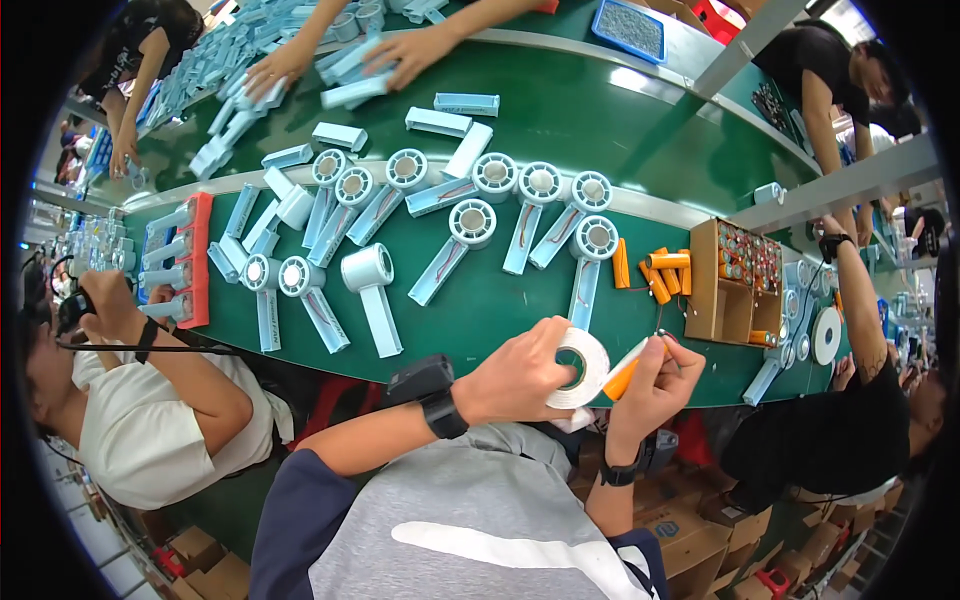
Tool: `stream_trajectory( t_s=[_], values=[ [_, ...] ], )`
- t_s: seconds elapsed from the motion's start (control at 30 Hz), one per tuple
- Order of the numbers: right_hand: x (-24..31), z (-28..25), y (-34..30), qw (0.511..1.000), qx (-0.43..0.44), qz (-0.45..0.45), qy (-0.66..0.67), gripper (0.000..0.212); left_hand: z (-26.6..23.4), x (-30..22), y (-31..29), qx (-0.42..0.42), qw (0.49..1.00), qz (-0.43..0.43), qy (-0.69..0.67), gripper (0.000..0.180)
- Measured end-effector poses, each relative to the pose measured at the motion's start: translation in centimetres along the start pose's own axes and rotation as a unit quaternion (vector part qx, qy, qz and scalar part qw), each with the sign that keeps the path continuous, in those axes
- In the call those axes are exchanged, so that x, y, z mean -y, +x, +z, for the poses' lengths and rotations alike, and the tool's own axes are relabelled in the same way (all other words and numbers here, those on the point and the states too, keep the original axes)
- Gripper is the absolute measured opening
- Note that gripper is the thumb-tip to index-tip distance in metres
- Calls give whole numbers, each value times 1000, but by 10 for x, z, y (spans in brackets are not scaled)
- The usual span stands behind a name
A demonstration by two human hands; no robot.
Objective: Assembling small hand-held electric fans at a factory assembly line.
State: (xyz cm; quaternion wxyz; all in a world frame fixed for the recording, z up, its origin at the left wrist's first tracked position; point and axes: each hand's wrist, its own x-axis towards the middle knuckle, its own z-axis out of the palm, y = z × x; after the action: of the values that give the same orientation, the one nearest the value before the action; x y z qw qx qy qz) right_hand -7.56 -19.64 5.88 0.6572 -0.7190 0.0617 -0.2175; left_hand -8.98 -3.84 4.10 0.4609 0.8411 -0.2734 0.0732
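Observation:
My left hand is closed round a roll of white tape, near the front edge of the green bench. Just right of it, my right hand pinches an orange cylindrical battery, with a strip of white tape on its upper side. A thin dark wire rises above the right fingers. Beyond my hands lie several light blue fan housings with round heads and open handles. Loose orange batteries rest in a small group ahead of my right hand.
A cardboard box with batteries stands right of the loose ones. A red rack holding blue parts is at the left. Across the bench, another person's hands sort blue handle covers. Co-workers sit on both sides.

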Motion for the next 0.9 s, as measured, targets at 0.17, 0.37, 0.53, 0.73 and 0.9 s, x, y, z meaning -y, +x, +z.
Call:
stream_trajectory(
  t_s=[0.17,0.37,0.53,0.73,0.9],
  values=[
    [-42,-50,156,955,-285,-43,-74,32,56,-15,-46,125,979,159,19,47],
    [29,-103,194,932,-203,-269,-136,24,59,-6,-9,157,975,1,154,38],
    [-58,-125,106,989,-145,-25,-32,18,57,8,18,103,981,26,163,33],
    [-78,-113,35,983,-151,96,31,15,-39,37,65,123,937,113,307,20],
    [-75,-107,27,981,-118,141,59,14,-38,78,121,222,854,230,410,18]
  ],
)
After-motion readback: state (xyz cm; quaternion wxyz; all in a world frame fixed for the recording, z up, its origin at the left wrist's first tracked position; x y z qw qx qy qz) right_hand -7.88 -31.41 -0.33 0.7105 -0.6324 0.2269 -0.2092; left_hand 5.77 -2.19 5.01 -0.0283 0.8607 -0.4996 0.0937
